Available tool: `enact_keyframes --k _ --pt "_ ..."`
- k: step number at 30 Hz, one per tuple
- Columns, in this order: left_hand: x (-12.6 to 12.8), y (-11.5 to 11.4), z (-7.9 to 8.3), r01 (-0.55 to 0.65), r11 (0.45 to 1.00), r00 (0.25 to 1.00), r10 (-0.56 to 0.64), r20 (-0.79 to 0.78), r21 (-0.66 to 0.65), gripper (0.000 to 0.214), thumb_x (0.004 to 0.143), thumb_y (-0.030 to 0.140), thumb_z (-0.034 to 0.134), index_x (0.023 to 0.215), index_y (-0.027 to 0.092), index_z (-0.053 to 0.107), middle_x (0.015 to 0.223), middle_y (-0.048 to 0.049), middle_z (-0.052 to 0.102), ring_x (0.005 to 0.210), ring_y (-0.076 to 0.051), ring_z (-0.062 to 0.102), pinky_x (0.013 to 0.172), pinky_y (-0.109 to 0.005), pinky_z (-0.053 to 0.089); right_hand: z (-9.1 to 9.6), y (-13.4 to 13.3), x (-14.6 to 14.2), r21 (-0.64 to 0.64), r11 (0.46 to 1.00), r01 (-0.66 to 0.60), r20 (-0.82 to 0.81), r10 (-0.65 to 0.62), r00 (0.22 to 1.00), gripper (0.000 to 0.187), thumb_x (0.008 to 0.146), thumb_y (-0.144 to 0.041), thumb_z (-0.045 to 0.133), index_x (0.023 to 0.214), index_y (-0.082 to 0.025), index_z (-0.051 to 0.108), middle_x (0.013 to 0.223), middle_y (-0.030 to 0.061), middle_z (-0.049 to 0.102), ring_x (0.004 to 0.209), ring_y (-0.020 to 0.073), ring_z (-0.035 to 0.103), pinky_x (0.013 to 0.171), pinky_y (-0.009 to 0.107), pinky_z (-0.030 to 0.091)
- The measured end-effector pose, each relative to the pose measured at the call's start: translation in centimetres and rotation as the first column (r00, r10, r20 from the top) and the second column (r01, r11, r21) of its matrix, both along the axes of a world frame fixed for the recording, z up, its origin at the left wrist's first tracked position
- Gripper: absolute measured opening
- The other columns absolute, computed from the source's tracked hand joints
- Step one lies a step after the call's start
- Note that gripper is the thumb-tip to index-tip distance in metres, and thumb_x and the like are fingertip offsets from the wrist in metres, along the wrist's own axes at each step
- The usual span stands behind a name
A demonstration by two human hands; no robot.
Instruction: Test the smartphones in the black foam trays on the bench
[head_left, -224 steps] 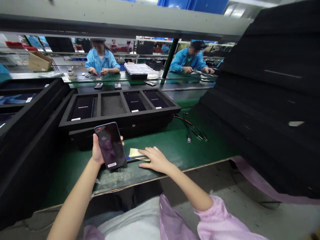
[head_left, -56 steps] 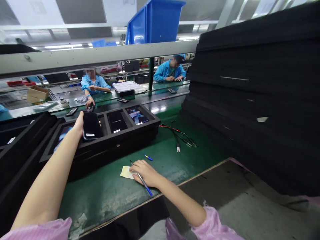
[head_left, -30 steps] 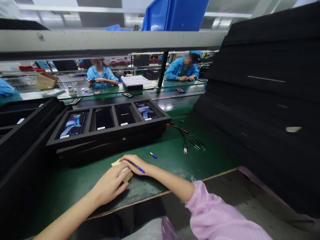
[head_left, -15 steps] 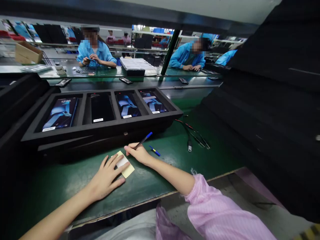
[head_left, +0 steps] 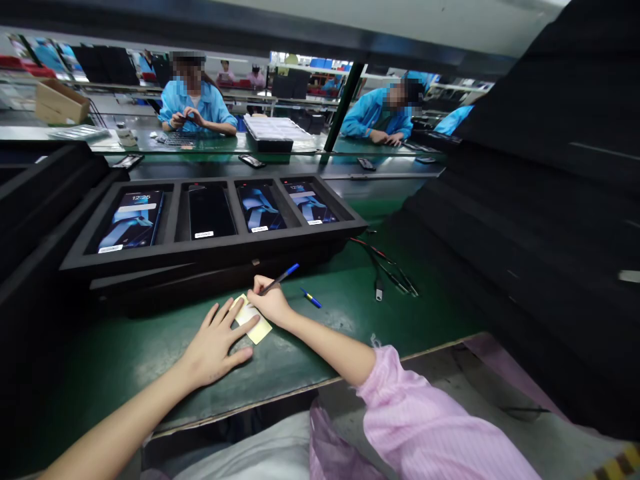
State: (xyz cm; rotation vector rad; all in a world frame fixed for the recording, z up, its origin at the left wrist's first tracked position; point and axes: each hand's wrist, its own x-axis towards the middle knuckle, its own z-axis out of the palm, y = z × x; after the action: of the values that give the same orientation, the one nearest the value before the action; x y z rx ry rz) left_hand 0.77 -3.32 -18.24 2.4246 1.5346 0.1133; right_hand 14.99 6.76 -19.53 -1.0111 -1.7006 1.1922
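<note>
Head view: left fingers [head_left: 244, 329] spread over note [head_left: 261, 332], right fingers [head_left: 259, 282] pinch pen [head_left: 289, 272]; tray [head_left: 215, 249] behind; cables [head_left: 379, 291], black stack [head_left: 540, 200] rightward.

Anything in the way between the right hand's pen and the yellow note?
Nothing visible blocks the right hand, which is at the far end of the yellow note; the lower end of the pen is hidden. The left hand does cover part of the note with its fingers.

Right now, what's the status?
Left hand spread over small yellow paper note. Right hand holding dark blue-ended pen. Short blue-yellow tube aside, not blocking.
</note>
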Motion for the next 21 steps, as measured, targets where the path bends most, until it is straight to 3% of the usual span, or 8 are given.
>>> enact_keyframes --k 21 --pt "-0.03 -0.07 0.31 -0.019 0.999 0.997 0.017 -0.069 -0.028 0.055 0.088 0.059 0.027 0.138 0.036 0.025 0.149 -0.0118 0.017 0.137 -0.034 0.011 0.108 -0.059 0.018 0.08 -0.34 -0.52 0.064 0.998 -0.023 0.097 0.017 0.995 0.018 0.06 -0.017 0.046 0.051 -0.02 0.031 0.048 -0.008 0.031 0.048 0.0078 0.031 0.047 0.022 0.023"
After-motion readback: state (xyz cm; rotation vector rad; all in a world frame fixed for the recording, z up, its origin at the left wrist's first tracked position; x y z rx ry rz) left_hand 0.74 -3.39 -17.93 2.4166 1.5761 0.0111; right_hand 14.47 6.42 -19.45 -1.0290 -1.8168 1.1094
